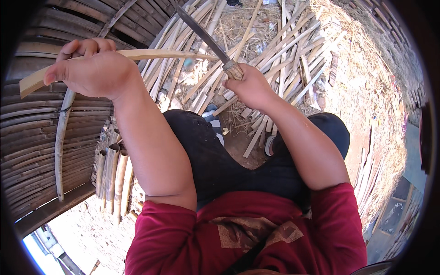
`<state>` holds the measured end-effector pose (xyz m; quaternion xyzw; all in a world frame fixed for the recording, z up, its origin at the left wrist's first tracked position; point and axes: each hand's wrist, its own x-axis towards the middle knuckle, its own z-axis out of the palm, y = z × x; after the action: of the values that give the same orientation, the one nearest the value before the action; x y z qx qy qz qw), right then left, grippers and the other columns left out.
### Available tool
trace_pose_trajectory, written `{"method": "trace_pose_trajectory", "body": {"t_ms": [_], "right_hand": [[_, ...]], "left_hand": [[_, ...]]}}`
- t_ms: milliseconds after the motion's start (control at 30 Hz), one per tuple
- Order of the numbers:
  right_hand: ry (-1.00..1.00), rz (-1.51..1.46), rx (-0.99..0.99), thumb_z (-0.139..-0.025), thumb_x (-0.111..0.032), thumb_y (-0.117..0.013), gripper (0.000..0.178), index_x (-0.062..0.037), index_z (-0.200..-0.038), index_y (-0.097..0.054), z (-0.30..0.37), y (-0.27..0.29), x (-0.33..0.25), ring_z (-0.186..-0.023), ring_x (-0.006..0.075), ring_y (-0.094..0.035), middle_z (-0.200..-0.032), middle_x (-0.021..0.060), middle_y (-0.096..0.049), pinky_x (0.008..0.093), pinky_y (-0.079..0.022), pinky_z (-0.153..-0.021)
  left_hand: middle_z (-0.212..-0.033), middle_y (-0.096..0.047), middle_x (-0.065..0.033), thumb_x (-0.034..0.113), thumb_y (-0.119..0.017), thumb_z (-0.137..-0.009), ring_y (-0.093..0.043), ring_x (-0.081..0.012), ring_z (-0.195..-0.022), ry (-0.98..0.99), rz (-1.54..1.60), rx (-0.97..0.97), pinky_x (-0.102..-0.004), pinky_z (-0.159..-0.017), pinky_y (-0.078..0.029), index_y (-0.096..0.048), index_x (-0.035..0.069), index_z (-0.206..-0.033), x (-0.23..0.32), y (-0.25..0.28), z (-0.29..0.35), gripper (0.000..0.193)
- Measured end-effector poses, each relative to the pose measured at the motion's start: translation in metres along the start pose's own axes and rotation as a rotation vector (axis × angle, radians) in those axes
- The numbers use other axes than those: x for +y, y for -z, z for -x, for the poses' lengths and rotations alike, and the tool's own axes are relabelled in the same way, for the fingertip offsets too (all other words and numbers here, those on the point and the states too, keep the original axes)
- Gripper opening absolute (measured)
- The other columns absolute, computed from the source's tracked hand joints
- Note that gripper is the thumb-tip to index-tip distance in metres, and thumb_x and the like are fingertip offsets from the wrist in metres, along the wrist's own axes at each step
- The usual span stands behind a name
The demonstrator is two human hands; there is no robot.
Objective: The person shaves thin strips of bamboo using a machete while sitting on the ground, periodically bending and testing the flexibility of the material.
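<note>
Nearest the camera: a red shirt [247, 233] with a tan print, then black trousers [229, 160] over both bent knees. Both bare forearms rise from the lower edge.

Left hand [94, 71]: fingers curled tight round a pale bamboo strip [151, 54], thumb pointing toward the strip's near end at left. The strip runs almost level, from the left of the hand across to the blade at centre.

Right hand [250, 87]: fist closed on the wooden handle of a long dark knife [201, 32]. Blade slants up and to the left, away from the person; its lower part meets the far end of the strip just beside the handle.

Below the left arm: a short bundle of bamboo tubes [112, 176] standing on end on the ground. A thin curved bamboo stick [62, 137] leans against a wall of dark split bamboo [32, 137] at left.

Beyond the hands: a loose heap of pale split bamboo slats [284, 50] on straw-strewn dirt ground [366, 101]. More slats stacked along the right rim.
</note>
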<state>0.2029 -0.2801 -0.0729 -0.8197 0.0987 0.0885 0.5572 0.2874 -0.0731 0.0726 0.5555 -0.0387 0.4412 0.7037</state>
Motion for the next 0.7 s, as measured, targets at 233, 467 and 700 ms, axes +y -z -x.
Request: {"method": "trace_pose_trajectory", "body": {"t_ms": [233,467,700], "right_hand": [[0.069,0.361,0.093,-0.083,-0.021,-0.072,0.035,0.0036,-0.106,-0.061,0.003,-0.031,0.041,-0.079,0.0357,-0.068,-0.083,0.0227,-0.068,0.0434,-0.054,-0.076],[-0.05,0.375,-0.06,-0.08,-0.025,-0.067,0.037,0.0052,-0.101,-0.064,-0.009,-0.028,0.052,-0.097,0.0412,-0.069,-0.096,0.0282,-0.07,0.0473,-0.053,-0.088],[0.004,0.265,0.032,-0.082,-0.025,-0.073,0.032,0.0036,-0.094,-0.064,0.002,-0.015,0.02,-0.081,0.0409,-0.068,-0.081,0.0244,-0.067,0.0444,-0.052,-0.074]], "left_hand": [[-0.058,-0.033,-0.0032,0.07,-0.002,-0.099,-0.023,-0.0159,-0.051,-0.022,-0.045,0.0,-0.0292,-0.056,-0.032,-0.043,0.006,-0.094,0.002,-0.004,0.004,0.075],[-0.058,-0.032,-0.0023,0.069,-0.003,-0.1,-0.022,-0.0152,-0.051,0.013,-0.015,0.003,-0.0292,-0.055,-0.03,-0.043,0.007,-0.094,0.0,0.003,-0.004,0.074],[-0.058,-0.031,-0.0021,0.071,-0.002,-0.098,-0.022,-0.0154,-0.051,-0.008,-0.029,-0.014,-0.0288,-0.056,-0.03,-0.042,0.006,-0.095,-0.001,0.0,-0.001,0.076]]}}
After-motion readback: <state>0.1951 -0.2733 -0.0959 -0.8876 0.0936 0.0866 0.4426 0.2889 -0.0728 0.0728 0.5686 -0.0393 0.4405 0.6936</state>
